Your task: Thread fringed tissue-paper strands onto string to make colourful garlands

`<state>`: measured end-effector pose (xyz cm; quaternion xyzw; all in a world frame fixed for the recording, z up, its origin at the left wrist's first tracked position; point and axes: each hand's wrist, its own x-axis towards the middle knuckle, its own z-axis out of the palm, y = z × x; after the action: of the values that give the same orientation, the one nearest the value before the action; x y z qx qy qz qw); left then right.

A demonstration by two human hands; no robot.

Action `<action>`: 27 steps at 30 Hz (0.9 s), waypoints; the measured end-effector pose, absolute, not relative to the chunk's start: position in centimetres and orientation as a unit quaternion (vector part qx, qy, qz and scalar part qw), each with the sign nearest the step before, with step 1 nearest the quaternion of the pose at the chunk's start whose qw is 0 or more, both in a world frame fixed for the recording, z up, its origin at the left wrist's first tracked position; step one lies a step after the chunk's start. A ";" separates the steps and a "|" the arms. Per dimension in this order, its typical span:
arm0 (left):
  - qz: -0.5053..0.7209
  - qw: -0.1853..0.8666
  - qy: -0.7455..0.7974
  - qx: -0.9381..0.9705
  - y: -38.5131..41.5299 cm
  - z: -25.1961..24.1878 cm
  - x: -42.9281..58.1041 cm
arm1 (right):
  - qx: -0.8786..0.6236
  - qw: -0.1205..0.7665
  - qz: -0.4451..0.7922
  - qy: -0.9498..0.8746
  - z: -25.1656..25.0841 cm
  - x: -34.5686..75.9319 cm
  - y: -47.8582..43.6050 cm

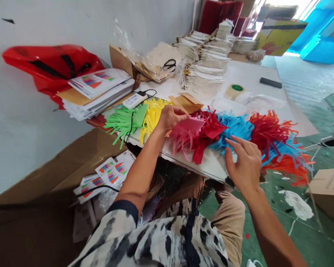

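Pink fringe (190,126) pinched by the left hand (171,118)

The left hand's fingers (180,109) close in a narrow pinch on the pink fringe, near its upper edge. The right hand (246,163) is open, its fingers (236,144) spread wide over a blue fringe (233,128); whether they touch it, I cannot tell.

A row of fringes lies along the near edge of a white surface (263,79): a green fringe (125,122), a yellow fringe (153,115), the pink one, a red fringe (211,126), the blue one, and a mixed heap of red, blue and orange fringe (278,142) that hangs over the edge at the far right. A white plug-in device (134,100) with a black cable sits beside the green fringe, and a brown envelope (187,103) lies just behind the red one.

Farther back are a tape roll (234,91), a clear plastic tray (229,106), stacks of folded cream sheets (203,63) and black-handled scissors (169,65). Printed leaflets (100,89) rest against a red plastic bag (52,66). More leaflets (111,172) lie below on brown cardboard (72,167), left of the person's patterned sleeve (156,241). The green floor (300,230) is splashed with white.
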<state>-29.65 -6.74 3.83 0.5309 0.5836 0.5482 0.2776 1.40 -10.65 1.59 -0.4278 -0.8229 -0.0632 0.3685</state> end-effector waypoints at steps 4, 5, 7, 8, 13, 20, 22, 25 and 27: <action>0.540 0.289 0.563 0.554 -7.2 4.8 -29.0 | -0.384 0.373 0.014 -0.844 3.6 -5.6 -6.8; 0.544 0.289 0.551 0.563 -7.4 4.8 -28.8 | -0.377 0.369 0.033 -0.849 3.8 -7.0 -6.0; 0.549 0.285 0.527 0.583 -7.7 4.7 -28.7 | -0.369 0.367 0.074 -0.851 3.9 -9.0 -4.7; 0.555 0.277 0.519 0.588 -7.7 4.5 -28.8 | -0.368 0.369 0.090 -0.849 3.8 -9.6 -4.3; 0.625 0.130 0.570 0.517 -8.4 3.0 -30.3 | -0.367 0.384 0.102 -0.841 3.2 -10.3 -3.7; 0.611 0.150 0.588 0.509 -10.2 0.4 -30.4 | -0.367 0.391 0.106 -0.838 2.3 -9.9 -4.0; 0.612 0.189 0.574 0.510 -10.2 0.0 -30.2 | -0.363 0.392 0.115 -0.837 2.2 -10.1 -4.2; 0.620 0.250 0.553 0.497 -9.8 -0.4 -30.0 | -0.353 0.413 0.135 -0.829 2.2 -10.3 -4.6; 0.629 0.294 0.537 0.479 -9.6 -0.5 -30.0 | -0.341 0.436 0.152 -0.819 2.1 -10.3 -4.8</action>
<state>-29.96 -9.55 -0.45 0.4794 0.5370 0.6289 0.2939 -10.29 -4.77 2.08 -0.3408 -0.8189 0.1519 0.4361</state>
